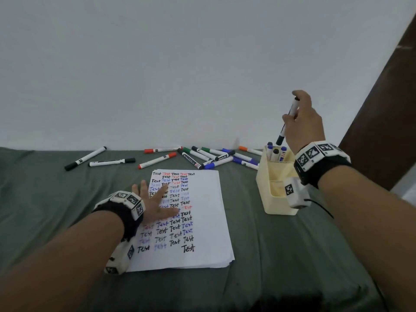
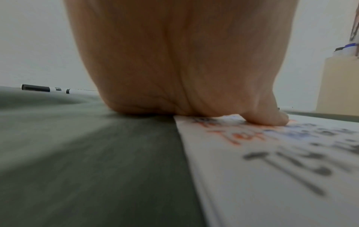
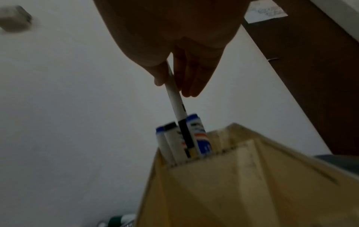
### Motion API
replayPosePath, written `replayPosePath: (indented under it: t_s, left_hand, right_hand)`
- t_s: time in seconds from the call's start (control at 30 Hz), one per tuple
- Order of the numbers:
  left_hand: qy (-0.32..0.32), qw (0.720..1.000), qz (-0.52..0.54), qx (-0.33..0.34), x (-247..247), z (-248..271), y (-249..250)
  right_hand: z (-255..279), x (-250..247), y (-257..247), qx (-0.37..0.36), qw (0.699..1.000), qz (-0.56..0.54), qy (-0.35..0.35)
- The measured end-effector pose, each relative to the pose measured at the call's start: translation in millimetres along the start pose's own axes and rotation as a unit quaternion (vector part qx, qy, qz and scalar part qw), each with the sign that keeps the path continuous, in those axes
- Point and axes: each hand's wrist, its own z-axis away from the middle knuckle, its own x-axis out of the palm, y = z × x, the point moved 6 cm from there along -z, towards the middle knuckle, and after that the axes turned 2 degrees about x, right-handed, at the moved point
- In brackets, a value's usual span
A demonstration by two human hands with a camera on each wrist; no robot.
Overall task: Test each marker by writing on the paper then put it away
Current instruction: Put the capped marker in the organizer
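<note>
Put-away step was in hand. A black-capped white marker (image 1: 288, 121) was pinched in the grip of the right hand (image 1: 302, 119), thumb and fingers closed on the upper barrel, cap end pointed down. Directly below the grip, the marker's cap was seen at the mouth of the cream plastic organiser box (image 1: 275, 194), among the blue- and black-capped markers already stood in its far compartment (image 3: 182, 138); in the right wrist view the cap appeared partly in among them, though motion blur left it unclear whether bottom contact had been made. The near compartments, below the wrist, were seen holding nothing.

The left hand (image 1: 155, 203) was laid flat, fingers spread, on the white paper stack covered with handwritten "Test" words (image 1: 202, 221); nothing was gripped, the sheet was only pressed. In the left wrist view the heel of the hand was seen on the paper's edge (image 2: 252, 169).

Next move, judged: the marker should be lowered straight down from the grip into the gap between the stood markers, then the pinch released. Care was judged needed so neighbours were not knocked aside.

Away from both grips, a scatter of loose markers with black, orange, green and blue caps (image 1: 209, 156) was left lying on the grey-green cloth-covered desk (image 1: 56, 199), so more testing was judged outstanding.
</note>
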Motion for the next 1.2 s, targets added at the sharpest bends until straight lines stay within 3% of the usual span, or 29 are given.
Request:
replayPosePath:
  t_s: [0.17,0.23,0.37,0.43,0.5,0.6,0.73,0.9,1.03,1.2]
  left_hand:
    - [0.003,1.000,0.008,-0.002,-0.3,2.3,1.8]
    - [0.000,1.000,0.011,-0.002,-0.4,2.7,2.2]
    - [0.002,1.000,0.016,-0.001,-0.4,2.6,2.6]
    - [0.004,1.000,0.018,-0.002,0.1,2.0,2.2]
    - [0.004,1.000,0.020,-0.001,0.2,1.5,1.8]
    - [0.003,1.000,0.022,0.001,0.6,1.4,1.5]
    - [0.005,1.000,0.013,0.000,0.4,2.0,1.6]
    - [0.009,1.000,0.004,-0.009,2.3,-1.0,-0.9]
    - [0.017,1.000,-0.007,-0.002,1.2,-0.6,0.4]
    - [0.037,0.998,-0.053,0.027,-14.3,-2.1,-5.3]
  right_hand:
    - [12.5,31.6,28.3,0.085,0.986,0.108,-0.099]
    - [15.6,43.6,35.3,0.088,0.973,0.168,-0.133]
    - [19.7,53.6,31.1,0.066,0.969,0.213,-0.110]
    - [23.5,58.5,16.2,0.038,0.972,0.213,-0.089]
    - [29.7,71.8,-6.5,-0.038,0.973,0.203,-0.099]
    - [50.4,105.7,-38.1,-0.127,0.962,0.142,-0.197]
    - [87.0,157.7,-53.7,-0.132,0.918,0.113,-0.355]
    - [130.0,207.1,-36.6,-0.107,0.836,0.216,-0.493]
    - [153.3,226.9,-20.1,-0.100,0.787,0.268,-0.546]
    - [156.1,231.4,-17.8,-0.124,0.773,0.283,-0.553]
